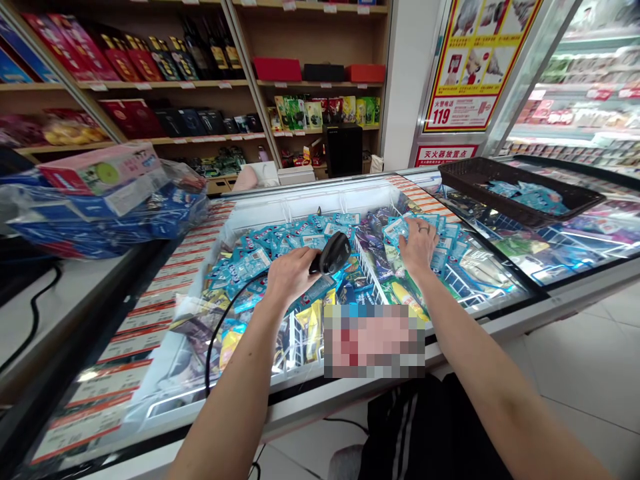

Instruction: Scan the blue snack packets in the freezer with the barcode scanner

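My left hand (pixel 294 272) is wrapped round the handle of a black barcode scanner (pixel 336 255), its head turned to the right over the glass top of a chest freezer. A black cord runs from it down past my left forearm. Under and behind that hand, many blue snack packets (pixel 250 265) lie spread in a heap on the glass. Further right, my right hand (pixel 421 245), a ring on one finger, has its fingers bent at a blue packet (pixel 396 230) with a pale label. More blue packets (pixel 453 233) lie beneath and beside this hand.
Price labels (pixel 175 287) line the freezer's glass. At left sits a plastic-wrapped bundle with a pink box (pixel 103 167) on top. A brown tray (pixel 590 199) with several blue packets stands at right. Shelves of goods are behind; a blurred patch (pixel 374 341) covers the front edge.
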`<move>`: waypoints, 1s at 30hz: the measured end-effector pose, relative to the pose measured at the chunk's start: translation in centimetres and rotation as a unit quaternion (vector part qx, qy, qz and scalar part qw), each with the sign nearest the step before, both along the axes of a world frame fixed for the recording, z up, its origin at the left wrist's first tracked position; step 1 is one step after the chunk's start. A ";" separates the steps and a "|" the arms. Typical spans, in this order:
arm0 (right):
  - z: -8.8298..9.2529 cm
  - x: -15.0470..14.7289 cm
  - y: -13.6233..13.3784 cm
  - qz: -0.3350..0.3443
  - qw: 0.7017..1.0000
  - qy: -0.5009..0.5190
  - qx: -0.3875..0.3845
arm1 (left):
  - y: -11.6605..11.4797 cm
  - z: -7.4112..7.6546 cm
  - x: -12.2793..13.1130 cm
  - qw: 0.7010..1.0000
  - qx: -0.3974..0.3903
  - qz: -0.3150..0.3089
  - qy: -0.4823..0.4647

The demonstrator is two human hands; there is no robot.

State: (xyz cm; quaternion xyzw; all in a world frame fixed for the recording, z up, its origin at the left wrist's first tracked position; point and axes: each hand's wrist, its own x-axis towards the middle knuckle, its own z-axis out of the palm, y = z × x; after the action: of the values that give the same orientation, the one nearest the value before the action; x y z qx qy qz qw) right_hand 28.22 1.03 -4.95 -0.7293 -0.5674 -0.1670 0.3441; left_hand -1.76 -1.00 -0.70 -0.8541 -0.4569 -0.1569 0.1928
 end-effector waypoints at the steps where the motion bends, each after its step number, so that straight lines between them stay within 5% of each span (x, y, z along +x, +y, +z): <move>1: 0.0 -0.2 0.0 0.029 0.999 -0.022 -0.013 | 0.0 0.0 0.0 1.000 0.000 0.002 0.001; 5: -0.4 -0.9 0.2 0.129 0.988 -0.065 -0.055 | 0.0 0.1 0.0 1.000 -0.004 0.007 0.001; 20: -1.2 0.2 0.7 0.112 0.994 -0.005 0.008 | 0.1 0.4 -0.7 0.998 -0.013 0.062 -0.002; 30: -0.3 -2.5 0.7 0.273 0.956 -0.097 -0.040 | 0.5 0.2 -1.4 0.997 0.001 0.075 0.000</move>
State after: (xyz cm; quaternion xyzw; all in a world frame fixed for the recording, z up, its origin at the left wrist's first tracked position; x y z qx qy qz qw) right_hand 25.75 1.72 -5.27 -0.5400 -0.7818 -0.1140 0.2900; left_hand -3.14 -0.49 -0.49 -0.8172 -0.5197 -0.1422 0.2047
